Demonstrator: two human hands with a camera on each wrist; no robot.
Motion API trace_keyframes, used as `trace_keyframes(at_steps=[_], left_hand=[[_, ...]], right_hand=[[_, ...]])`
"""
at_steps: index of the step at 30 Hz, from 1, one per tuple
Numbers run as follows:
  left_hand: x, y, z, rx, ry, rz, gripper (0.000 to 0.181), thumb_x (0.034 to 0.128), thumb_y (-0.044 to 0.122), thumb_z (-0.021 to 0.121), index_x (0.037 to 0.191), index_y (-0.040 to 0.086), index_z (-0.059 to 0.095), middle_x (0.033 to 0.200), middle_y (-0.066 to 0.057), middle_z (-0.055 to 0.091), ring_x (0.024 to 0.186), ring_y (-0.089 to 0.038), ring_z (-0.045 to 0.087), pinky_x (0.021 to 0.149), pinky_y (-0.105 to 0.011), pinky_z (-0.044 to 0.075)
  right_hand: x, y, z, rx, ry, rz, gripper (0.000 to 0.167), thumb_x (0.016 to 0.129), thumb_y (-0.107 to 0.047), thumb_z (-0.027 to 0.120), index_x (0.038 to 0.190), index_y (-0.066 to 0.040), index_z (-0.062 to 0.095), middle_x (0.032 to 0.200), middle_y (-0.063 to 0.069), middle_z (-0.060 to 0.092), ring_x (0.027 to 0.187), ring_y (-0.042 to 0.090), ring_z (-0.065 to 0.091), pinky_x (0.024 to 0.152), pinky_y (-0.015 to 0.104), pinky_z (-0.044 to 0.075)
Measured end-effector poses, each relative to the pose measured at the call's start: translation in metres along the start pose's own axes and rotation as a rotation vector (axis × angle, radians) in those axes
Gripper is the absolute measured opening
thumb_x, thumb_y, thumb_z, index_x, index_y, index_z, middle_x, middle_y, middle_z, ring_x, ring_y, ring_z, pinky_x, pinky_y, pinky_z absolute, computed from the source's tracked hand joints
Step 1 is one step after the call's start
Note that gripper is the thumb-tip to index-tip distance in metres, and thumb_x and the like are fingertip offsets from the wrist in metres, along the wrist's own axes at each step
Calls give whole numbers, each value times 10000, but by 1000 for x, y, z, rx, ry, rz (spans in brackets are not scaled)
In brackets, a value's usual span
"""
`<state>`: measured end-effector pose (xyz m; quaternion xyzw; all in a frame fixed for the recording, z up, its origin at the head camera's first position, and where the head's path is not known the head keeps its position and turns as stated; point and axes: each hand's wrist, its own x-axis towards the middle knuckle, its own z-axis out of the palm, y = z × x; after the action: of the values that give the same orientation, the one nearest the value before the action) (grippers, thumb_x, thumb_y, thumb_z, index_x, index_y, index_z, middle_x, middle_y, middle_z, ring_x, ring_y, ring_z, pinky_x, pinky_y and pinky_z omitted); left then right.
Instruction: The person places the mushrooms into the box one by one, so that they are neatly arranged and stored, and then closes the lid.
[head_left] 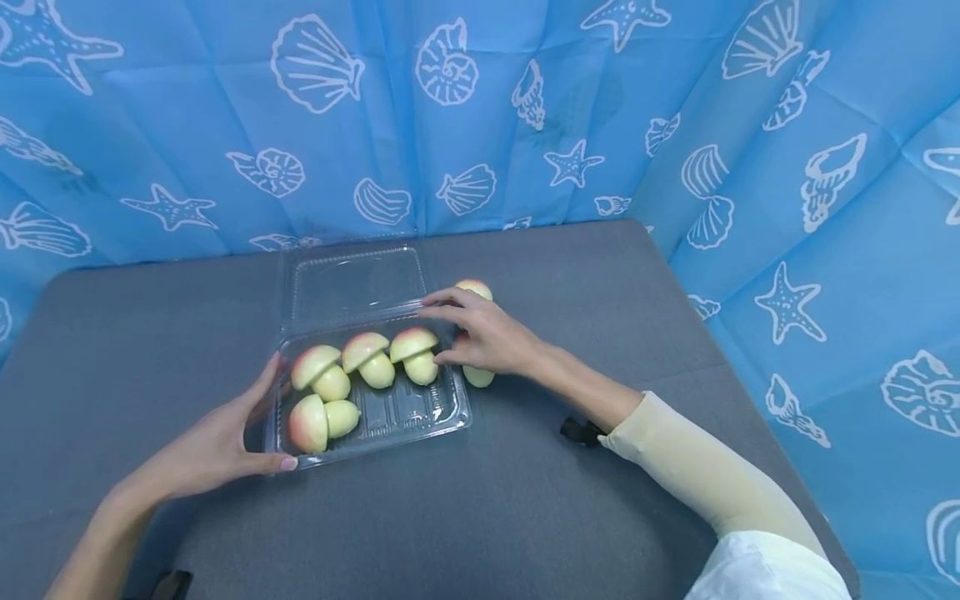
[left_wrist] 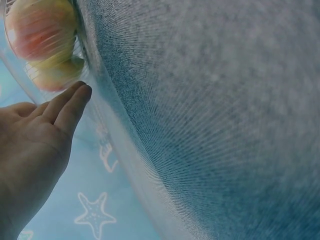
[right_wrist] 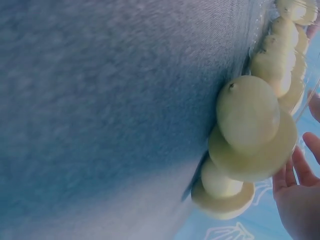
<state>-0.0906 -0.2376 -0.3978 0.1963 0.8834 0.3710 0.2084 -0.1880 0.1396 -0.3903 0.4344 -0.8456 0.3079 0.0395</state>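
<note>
A clear plastic clamshell container point(head_left: 408, 437) lies with its lid folded back. Several toy mushrooms point(head_left: 367, 358) with pale stems and reddish caps sit in its tray, a row along the back and one at front left. My left hand point(head_left: 206, 450) touches the tray's left side, thumb at the front corner and fingers extended along the wall. Over the tray's right edge is my right hand point(head_left: 491, 337), fingers apart and nothing visibly held, its thumb close to the rightmost mushroom in the tray point(head_left: 416, 354). Beside the tray, partly behind that hand, are two more mushrooms point(right_wrist: 248, 115).
The clear lid point(head_left: 356, 287) lies flat on the grey table point(head_left: 525, 500) behind the tray. A blue curtain point(head_left: 487, 125) with shell prints hangs along the back and right. A small black object point(head_left: 581, 431) shows beside the right forearm.
</note>
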Motion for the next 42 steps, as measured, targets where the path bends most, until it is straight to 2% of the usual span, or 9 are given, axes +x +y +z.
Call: trace_keyframes(at_steps=[2, 3, 7, 9, 17, 26, 32, 42], left_hand=[[0, 1, -1, 12, 0, -10, 1265, 778, 492, 813, 1582, 257, -136, 1641, -197, 80, 1406, -466, 313, 1110, -294, 310], [0, 1, -1, 14, -1, -7, 1269, 776, 491, 815, 1583, 248, -135, 1641, -200, 72, 1403, -473, 312, 1117, -311, 317], [1, 2, -3, 27, -8, -9, 1276, 773, 502, 813, 1583, 232, -136, 1641, -206, 50, 1390, -486, 325, 1080, -557, 313], [1, 3, -3, 28, -11, -12, 1278, 774, 512, 808, 1581, 229, -142, 1639, -211, 56, 1386, -484, 335, 1056, -602, 303], [1, 3, -2, 19, -9, -16, 1282, 777, 517, 803, 1574, 238, -161, 1625, -238, 106, 1385, -477, 343, 1051, -616, 296], [1, 2, -1, 14, -9, -20, 1276, 780, 513, 804, 1572, 254, -163, 1632, -226, 88, 1393, -475, 331, 1051, -627, 295], [0, 3, 0, 6, -4, -28, 1280, 778, 512, 807, 1573, 254, -163, 1628, -242, 89, 1388, -499, 322, 1053, -658, 294], [1, 3, 1, 8, -4, -24, 1277, 780, 497, 812, 1579, 239, -150, 1632, -230, 85, 1402, -490, 306, 1050, -654, 288]], right_hand=[[-4, 1, -2, 17, 19, 12, 615, 761, -199, 882, 1305, -36, 645, 1354, 133, 572, 1247, 215, 513, 1047, 319, 435], [-6, 1, -3, 24, 27, 20, 609, 761, -198, 883, 1300, -39, 650, 1350, 131, 576, 1250, 214, 510, 1054, 326, 429], [-15, 4, -7, 34, 49, 43, 587, 773, -199, 875, 1300, -58, 657, 1343, 121, 584, 1262, 205, 495, 1053, 350, 427], [-20, 5, -9, 32, 57, 48, 578, 782, -204, 869, 1302, -66, 657, 1342, 108, 583, 1269, 204, 493, 1050, 357, 430], [-35, 7, -18, 2, 47, 74, 564, 806, -211, 846, 1308, -53, 644, 1350, 112, 585, 1289, 240, 513, 1085, 390, 416], [-50, 8, -20, -2, 20, 132, 587, 800, -218, 854, 1324, -70, 635, 1330, 66, 585, 1251, 227, 538, 1039, 411, 455], [-57, 8, -20, 4, 14, 151, 599, 789, -195, 861, 1328, -70, 630, 1324, 66, 587, 1248, 232, 544, 1045, 415, 452], [-65, 10, -13, 26, -22, 235, 639, 783, -198, 867, 1358, -97, 608, 1333, 60, 584, 1260, 227, 540, 1060, 414, 444]])
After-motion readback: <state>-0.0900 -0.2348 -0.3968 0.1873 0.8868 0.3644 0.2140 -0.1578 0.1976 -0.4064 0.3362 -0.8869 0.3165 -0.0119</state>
